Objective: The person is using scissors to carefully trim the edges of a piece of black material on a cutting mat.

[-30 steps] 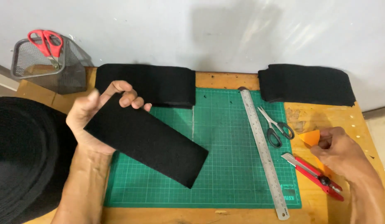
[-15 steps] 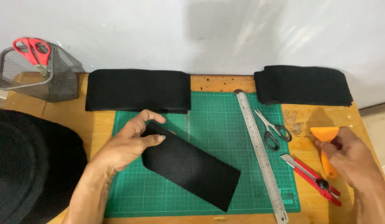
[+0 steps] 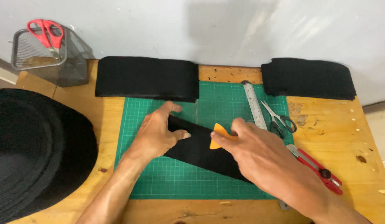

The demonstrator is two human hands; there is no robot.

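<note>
a black rectangular fabric strip [image 3: 198,151] lies slanted on the green gridded cutting mat [image 3: 167,182]. the left hand [image 3: 157,132] presses flat on the strip's left end, fingers spread. the right hand [image 3: 261,155] pinches a small orange plastic scraper [image 3: 219,133] against the strip. a steel ruler [image 3: 255,105] lies on the mat's right edge, grey scissors [image 3: 279,120] just beside it.

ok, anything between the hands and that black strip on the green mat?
Nothing visible. The left hand lies flat on the black strip, pinning it to the cutting mat. The right hand holds an orange wedge right on the strip. The ruler and scissors lie off to the right, clear of it.
</note>
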